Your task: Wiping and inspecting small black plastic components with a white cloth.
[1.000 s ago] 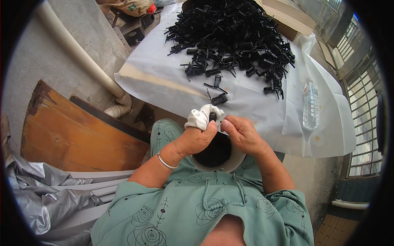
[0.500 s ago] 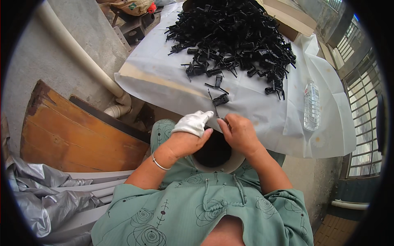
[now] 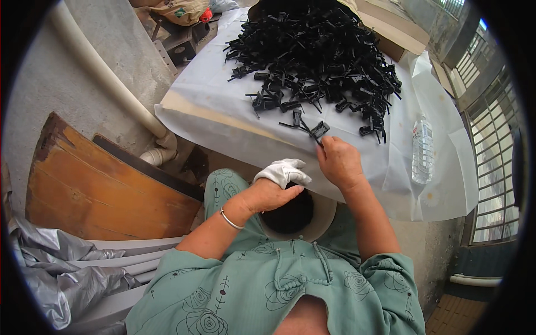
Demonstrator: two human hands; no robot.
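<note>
My right hand (image 3: 341,162) is closed on a black plastic part (image 3: 320,130) with thin stems, held at the near edge of the white-covered table. My left hand (image 3: 281,177), in a white glove with the thumb bare, hovers over a pale bucket (image 3: 328,214). Its fingers reach out apart from the thumb, with nothing visible between them. Dark contents (image 3: 287,215) show inside the bucket, between my knees. Another loose black part (image 3: 297,118) lies on the sheet just left of the one I hold.
A large heap of similar black parts (image 3: 312,56) covers the far table, before an open cardboard box (image 3: 393,28). A clear plastic bottle (image 3: 422,151) lies at the right on the white sheet (image 3: 223,106). An orange-brown wooden board (image 3: 106,178) leans at left, near a pipe (image 3: 106,72).
My hands were close together over the bucket's far rim. My right hand has moved away and to the right with the black part; my left has drawn slightly nearer over the bucket.
</note>
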